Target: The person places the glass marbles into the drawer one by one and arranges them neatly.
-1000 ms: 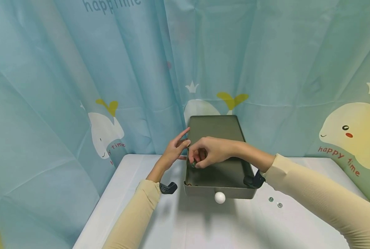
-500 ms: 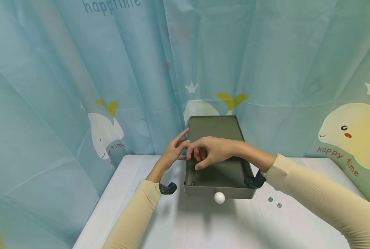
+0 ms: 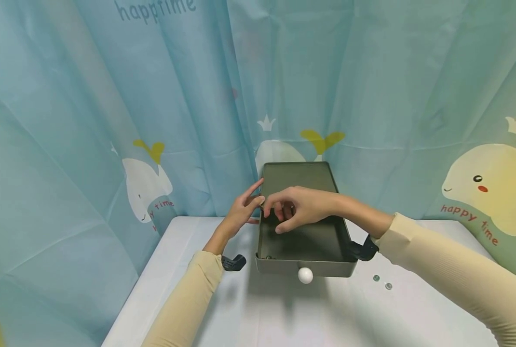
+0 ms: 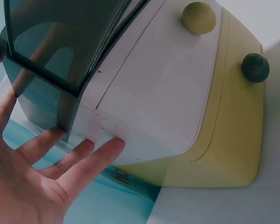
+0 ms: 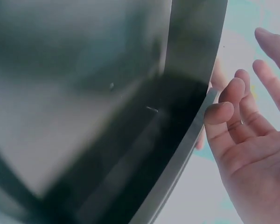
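- Where the far side and both flanks end, a pale blue-green curtain (image 3: 397,72) hangs in folds, printed with whales, crowns and the words "happy time".
- Below it stands a white table (image 3: 323,318), its rear edge close to the cloth.
- Resting on that table is a rounded unit (image 4: 149,88); the left wrist view gives it a whitish section and, next to this, a yellow section (image 4: 228,121).
- At the top of the unit, the dark drawer (image 3: 281,267) sits near the middle of the head view, its front facing the person.
- Two cream sleeves lead in from below, the right sleeve (image 3: 449,270) crossing over the table, the left sleeve (image 3: 184,299) rising beside it.
- The right hand (image 3: 305,203) is above the drawer near its left rim, fingers loosely bent, with nothing visible in its grasp.
- The left hand (image 3: 240,209) has its fingers spread and fairly straight, fingertips against the unit's side, thumb near the drawer's rim.
- A black device is worn at each wrist.
- Three round knobs show: a white knob (image 3: 305,275) on the drawer front, a yellow knob (image 4: 199,18) and a dark green knob (image 4: 255,67).
- In the drawer's near left corner lie small pieces (image 3: 269,258), too tiny to identify.
- Right of the drawer, on the table, are a greenish bead (image 3: 376,278) and a clear bead (image 3: 388,286), near each other but apart.
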Demonstrator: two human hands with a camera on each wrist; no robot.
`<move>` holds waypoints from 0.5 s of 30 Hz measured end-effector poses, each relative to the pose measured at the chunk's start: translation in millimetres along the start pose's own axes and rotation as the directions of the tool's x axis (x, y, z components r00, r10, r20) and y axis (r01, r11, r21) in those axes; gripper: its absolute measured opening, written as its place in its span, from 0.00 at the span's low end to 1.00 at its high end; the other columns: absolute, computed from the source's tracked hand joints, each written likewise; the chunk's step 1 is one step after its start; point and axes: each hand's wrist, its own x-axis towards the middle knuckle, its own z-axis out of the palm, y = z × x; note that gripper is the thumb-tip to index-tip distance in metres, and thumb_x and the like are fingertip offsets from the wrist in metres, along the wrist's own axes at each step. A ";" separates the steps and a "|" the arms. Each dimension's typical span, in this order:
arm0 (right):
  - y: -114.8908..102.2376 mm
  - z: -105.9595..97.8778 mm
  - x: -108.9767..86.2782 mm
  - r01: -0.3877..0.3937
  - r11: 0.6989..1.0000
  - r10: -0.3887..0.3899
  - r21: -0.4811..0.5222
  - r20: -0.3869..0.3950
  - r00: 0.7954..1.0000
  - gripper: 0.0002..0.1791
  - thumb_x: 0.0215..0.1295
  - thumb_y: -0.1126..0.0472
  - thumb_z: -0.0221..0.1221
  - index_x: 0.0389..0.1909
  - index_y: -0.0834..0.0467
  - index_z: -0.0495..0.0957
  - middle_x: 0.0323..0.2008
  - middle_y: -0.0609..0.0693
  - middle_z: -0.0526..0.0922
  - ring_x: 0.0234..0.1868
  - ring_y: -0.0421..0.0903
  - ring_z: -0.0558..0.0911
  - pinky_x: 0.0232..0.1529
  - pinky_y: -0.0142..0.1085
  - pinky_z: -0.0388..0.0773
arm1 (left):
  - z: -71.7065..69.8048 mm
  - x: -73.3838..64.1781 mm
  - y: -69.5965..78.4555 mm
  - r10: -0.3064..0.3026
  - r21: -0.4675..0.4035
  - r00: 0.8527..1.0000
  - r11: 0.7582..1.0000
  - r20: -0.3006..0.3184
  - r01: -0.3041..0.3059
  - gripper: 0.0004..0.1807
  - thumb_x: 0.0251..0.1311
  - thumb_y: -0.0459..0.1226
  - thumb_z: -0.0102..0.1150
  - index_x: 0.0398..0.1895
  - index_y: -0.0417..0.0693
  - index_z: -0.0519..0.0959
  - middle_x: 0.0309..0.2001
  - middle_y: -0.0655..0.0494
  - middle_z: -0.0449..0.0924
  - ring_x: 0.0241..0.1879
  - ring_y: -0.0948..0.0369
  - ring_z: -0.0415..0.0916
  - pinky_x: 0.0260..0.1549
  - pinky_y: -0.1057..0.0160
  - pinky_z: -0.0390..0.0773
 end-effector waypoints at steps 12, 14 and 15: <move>-5.2 -13.3 -21.9 -0.034 0.997 0.031 -0.068 -0.052 0.998 0.19 0.64 0.53 0.70 0.55 0.46 0.79 0.36 0.44 0.81 0.31 0.43 0.80 0.37 0.41 0.79 | 0.1 -1.4 -0.1 -0.004 0.013 1.000 1.000 -0.010 0.004 0.32 0.74 0.52 0.54 0.79 0.77 0.60 0.75 0.44 0.64 0.69 0.43 0.68 0.47 0.42 0.83; -5.7 -15.9 -26.5 -0.036 0.997 0.032 -0.065 -0.061 0.998 0.20 0.64 0.53 0.71 0.56 0.48 0.79 0.35 0.44 0.81 0.30 0.43 0.80 0.37 0.41 0.79 | 0.2 -1.4 0.3 -0.003 0.013 1.000 1.000 -0.009 0.003 0.33 0.74 0.51 0.54 0.80 0.76 0.60 0.76 0.43 0.63 0.69 0.42 0.68 0.47 0.41 0.83; -5.5 -16.9 -28.9 -0.041 0.997 0.037 -0.065 -0.064 0.997 0.21 0.64 0.53 0.71 0.56 0.48 0.79 0.35 0.43 0.80 0.30 0.42 0.80 0.36 0.41 0.79 | 0.2 -1.4 0.4 -0.003 0.010 1.000 1.000 -0.007 0.003 0.33 0.74 0.51 0.54 0.80 0.75 0.60 0.76 0.43 0.63 0.69 0.42 0.68 0.47 0.41 0.83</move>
